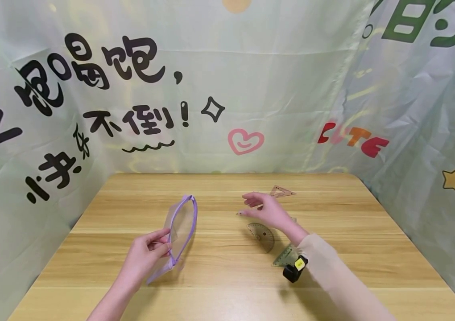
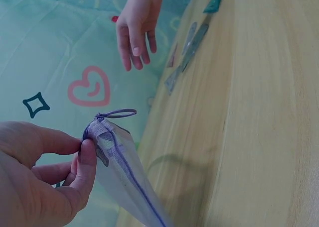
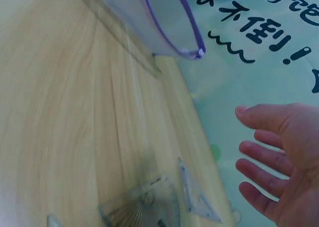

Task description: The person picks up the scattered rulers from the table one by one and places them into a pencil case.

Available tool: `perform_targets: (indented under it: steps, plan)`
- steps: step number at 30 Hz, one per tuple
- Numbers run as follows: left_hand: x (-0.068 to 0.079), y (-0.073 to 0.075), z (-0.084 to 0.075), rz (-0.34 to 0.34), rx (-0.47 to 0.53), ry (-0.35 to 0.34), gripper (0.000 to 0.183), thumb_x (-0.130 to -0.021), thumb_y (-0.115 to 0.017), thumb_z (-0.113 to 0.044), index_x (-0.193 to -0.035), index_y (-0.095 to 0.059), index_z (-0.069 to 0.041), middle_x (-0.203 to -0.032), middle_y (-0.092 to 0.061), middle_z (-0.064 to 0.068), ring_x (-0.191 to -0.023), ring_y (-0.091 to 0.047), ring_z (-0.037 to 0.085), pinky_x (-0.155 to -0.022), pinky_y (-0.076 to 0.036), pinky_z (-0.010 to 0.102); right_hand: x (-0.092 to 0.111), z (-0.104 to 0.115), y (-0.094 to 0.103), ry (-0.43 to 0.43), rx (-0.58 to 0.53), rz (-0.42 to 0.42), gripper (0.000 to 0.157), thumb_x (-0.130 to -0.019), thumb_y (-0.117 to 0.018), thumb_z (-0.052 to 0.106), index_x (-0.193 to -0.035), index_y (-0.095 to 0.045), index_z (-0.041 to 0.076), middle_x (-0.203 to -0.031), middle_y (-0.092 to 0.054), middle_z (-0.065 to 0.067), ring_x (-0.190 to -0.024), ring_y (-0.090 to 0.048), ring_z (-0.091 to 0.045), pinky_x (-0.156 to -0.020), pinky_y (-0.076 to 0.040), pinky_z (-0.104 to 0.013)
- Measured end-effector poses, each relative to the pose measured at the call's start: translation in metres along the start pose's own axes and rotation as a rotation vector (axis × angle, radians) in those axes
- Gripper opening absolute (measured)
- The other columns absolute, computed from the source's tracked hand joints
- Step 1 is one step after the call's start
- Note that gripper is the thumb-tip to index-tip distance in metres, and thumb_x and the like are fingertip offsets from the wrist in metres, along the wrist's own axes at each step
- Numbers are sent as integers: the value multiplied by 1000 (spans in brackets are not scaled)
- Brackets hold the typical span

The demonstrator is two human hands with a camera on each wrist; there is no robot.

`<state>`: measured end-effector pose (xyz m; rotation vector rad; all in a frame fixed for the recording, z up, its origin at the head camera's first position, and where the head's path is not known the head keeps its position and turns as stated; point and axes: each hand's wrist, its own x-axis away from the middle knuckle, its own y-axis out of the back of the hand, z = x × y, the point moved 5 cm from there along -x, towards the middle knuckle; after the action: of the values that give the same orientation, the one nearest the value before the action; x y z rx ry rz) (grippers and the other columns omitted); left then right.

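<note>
Wood tabletop [image 1: 227, 294]: L hand [image 1: 145, 254] pinches purple-edged pouch [image 1: 194, 223], R hand [image 1: 266, 211] hovers loosely spread nr protractor [image 1: 262, 237].

Pouch [image 2: 124, 174]: bottom end cut off, left wrist view; upper part cut off, right wrist view.
Protractor [image 3: 144, 207]: lower part outside right wrist view; figures too small to read.
Triangle ruler [image 1: 283, 257]: one corner hidden behind black box [image 1: 291, 274].
Clear sliver [image 3: 53, 221]: cut off by bottom edge, unidentifiable.
Right hand [image 3: 294, 157]: cut off by right edge.
</note>
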<state>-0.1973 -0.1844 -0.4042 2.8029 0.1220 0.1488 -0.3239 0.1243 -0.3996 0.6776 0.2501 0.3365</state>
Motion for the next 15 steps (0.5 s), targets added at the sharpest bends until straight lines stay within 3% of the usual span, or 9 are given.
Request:
perform_targets:
  steps: [15]
  plan:
    - [0, 0, 1, 3, -13, 4, 45, -89, -64, 2, -133, -55, 10, -103, -65, 15, -80, -64, 8, -76, -65, 26, 13, -32, 18, -1, 29, -10, 52, -88, -73, 18, -136, -57, 7, -126, -66, -19, -118, -59, -39, -102, -50, -59]
